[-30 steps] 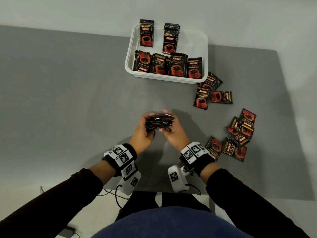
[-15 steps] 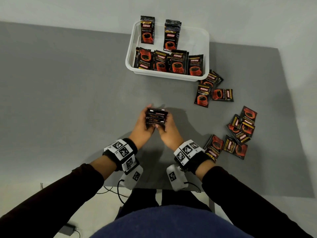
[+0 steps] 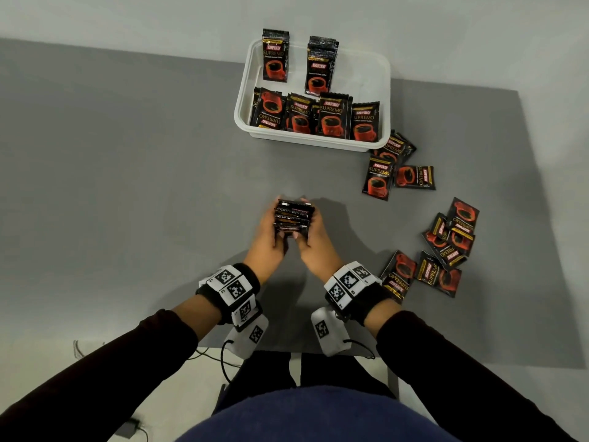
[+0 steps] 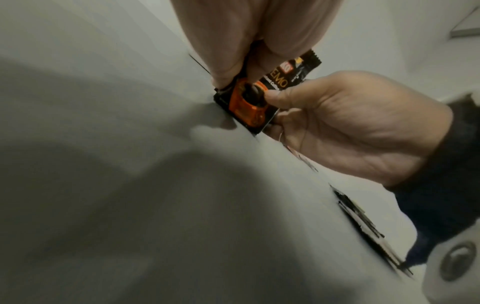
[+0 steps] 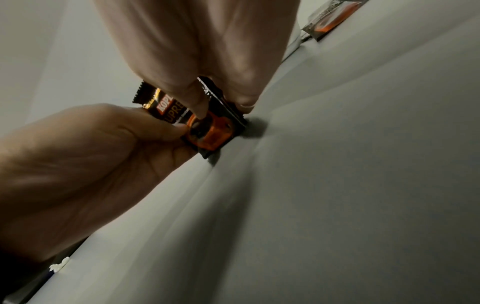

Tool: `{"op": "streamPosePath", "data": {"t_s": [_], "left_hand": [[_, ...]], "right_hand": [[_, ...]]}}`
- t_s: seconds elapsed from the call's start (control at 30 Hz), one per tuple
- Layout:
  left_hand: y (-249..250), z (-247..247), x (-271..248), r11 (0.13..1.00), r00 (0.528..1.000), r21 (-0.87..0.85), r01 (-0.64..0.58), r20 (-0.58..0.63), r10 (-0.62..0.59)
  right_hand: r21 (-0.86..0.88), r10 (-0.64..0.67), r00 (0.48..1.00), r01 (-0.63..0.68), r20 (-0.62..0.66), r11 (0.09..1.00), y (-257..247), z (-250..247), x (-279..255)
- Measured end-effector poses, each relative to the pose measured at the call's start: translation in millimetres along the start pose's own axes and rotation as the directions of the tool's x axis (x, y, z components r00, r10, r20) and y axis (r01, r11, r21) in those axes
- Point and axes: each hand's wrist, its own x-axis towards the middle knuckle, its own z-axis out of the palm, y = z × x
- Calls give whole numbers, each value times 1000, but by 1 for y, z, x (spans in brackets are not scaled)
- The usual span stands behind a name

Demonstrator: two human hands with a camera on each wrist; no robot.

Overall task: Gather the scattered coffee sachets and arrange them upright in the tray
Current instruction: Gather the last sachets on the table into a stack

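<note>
My left hand (image 3: 267, 240) and right hand (image 3: 314, 242) have fingers (image 4: 279, 96) pinching a stack of coffee sachets (image 3: 292, 219) between them, its lower edge on the grey worktop (image 3: 143, 193), well short of the white tray (image 3: 366, 71).

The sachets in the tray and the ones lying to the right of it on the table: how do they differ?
The sachets in the tray stand upright in rows against the white tray; the loose sachets lie flat on the grey table. The trayed ones mostly face the same way; the loose ones overlap at odd angles. Both are the same black packets with a red cup.
</note>
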Motion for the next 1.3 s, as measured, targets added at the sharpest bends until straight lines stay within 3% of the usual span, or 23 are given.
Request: {"op": "streamPosePath", "data": {"t_s": [0.23,0.5,0.63,0.77,0.87,1.0,1.1,1.3], "left_hand": [[4,2,4,996,998,68,-59,37,57],[38,-9,27,971,990,234,41,124,-72],[91,-24,78,959,991,275,-75,131,40],[142,-26,142,938,971,257,-233,120,208],[165,-18,196,932,963,247,-265,117,242],[167,8,258,935,982,302,-186,91,166],[154,29,291,946,999,324,-21,37,9],[135,48,338,911,962,360,202,100,-253]], "right_hand": [[-67,3,1000,-4,-7,998,-2,-2,3],[-191,48,996,-33,73,981,-33,-40,22],[-200,-27,999,34,39,979,-83,-83,53],[-207,-121,987,97,-105,974,-123,-124,101],[-219,-139,974,98,-181,971,-141,-153,143],[-384,-82,967,-17,-240,923,-140,-182,195],[-516,-6,978,-105,-209,850,-128,-193,227],[-561,189,976,-219,-112,799,-104,-204,262]]}}
